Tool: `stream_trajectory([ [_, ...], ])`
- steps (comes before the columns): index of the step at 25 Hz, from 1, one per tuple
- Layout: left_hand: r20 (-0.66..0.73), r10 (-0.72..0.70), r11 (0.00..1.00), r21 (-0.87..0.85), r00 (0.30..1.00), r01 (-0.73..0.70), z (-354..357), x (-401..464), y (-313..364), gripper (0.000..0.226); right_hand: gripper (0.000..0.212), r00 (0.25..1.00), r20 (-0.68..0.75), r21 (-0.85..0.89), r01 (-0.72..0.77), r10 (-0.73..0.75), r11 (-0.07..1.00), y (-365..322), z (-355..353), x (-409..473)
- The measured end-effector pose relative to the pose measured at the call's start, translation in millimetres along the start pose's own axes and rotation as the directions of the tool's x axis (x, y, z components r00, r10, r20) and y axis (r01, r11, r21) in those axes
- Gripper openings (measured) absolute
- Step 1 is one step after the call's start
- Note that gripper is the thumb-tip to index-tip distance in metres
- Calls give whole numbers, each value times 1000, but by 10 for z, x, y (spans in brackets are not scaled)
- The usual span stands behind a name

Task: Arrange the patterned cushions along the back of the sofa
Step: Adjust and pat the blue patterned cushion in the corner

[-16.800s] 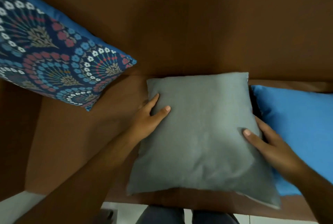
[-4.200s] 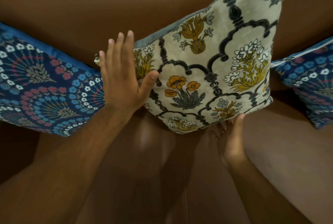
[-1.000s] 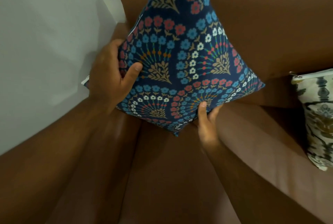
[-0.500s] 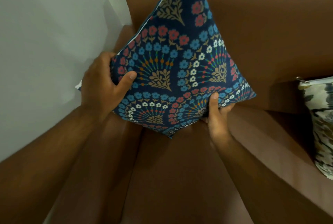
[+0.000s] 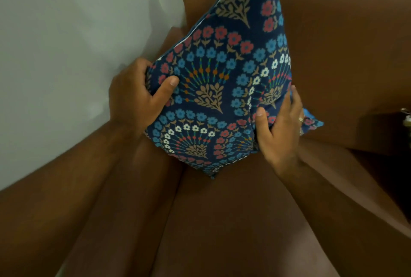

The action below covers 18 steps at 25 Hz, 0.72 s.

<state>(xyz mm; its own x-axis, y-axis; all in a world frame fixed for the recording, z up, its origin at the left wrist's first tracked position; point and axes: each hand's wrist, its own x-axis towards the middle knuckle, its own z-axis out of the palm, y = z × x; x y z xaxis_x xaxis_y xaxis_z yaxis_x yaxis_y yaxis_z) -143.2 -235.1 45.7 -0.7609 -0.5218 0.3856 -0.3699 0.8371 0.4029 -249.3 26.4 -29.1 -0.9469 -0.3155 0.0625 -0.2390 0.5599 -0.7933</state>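
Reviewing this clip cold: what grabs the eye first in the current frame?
The navy floral cushion dominates the centre, stood on one corner against the brown sofa back at its left end, beside the pale wall. The left hand grips its left edge, and the right hand grips its lower right.

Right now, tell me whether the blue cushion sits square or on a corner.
On a corner: blue cushion stands diamond-wise, bottom point on the sofa seat.

The blue patterned cushion's (image 5: 222,89) top corner runs past the upper edge.
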Motion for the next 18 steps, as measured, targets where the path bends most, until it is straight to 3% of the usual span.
stream_trajectory([
  [4, 21, 15, 1000, 25, 1000, -15, -21, 13, -29, 78, 98, 1000, 29, -20, 3, -2, 1000, 65, -28, 45],
  [8, 17, 81, 996, -31, 997, -81, 11, -102, 131, 77, 100, 998, -40, -129, 49, -54, 990, 140, -343, -68],
  [11, 38, 168, 986, -6, 985, -168, 68, -159, 159, 76, 110, 981, 47, -222, 195, -190, 955, -11, -291, -54],
  [15, 84, 109, 993, 27, 990, -111, 119, -98, 142, 73, 115, 986, 112, -386, 158, -124, 909, -173, -196, 79],
  [18, 108, 54, 997, 49, 993, -59, 12, -111, 192, 70, 121, 979, 156, -262, 167, -129, 951, -278, -380, 25],
])
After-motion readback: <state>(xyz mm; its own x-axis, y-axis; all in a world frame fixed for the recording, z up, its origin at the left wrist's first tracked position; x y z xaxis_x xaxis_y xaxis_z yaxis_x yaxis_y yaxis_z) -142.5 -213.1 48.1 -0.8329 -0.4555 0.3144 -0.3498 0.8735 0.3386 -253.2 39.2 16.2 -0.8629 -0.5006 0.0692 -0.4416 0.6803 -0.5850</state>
